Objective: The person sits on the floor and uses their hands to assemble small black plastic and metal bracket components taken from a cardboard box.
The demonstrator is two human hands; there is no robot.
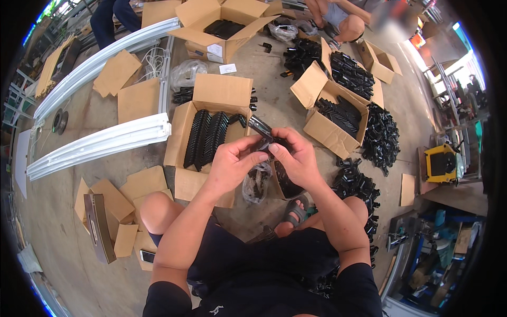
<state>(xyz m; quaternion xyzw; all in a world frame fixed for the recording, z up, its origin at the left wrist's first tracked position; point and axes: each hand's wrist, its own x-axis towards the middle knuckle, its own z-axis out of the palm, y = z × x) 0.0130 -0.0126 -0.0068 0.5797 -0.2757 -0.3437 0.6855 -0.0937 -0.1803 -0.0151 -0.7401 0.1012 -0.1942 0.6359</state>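
Note:
Between my two hands I hold a glossy black angled part (pixel 259 126), its longer arm pointing up and to the left. My left hand (pixel 235 161) pinches it from one side, thumb and fingers closed. Opposite, my right hand (pixel 294 156) grips its lower end, which the fingers partly hide. Just left of the hands stands an open cardboard box (pixel 179 132) with rows of like black parts (pixel 207 138) stacked inside. Below my hands are a clear plastic bag (pixel 255 186) with dark contents and a small box of black pieces (pixel 288 184).
To the right, another open box (pixel 331 134) holds black parts, beside loose heaps (pixel 381 138). A further box (pixel 240 45) stands at the back. White metal rails (pixel 100 145) lie at left, near flattened cardboard (pixel 142 182) and a phone (pixel 147 257). Another person (pixel 348 24) sits far right.

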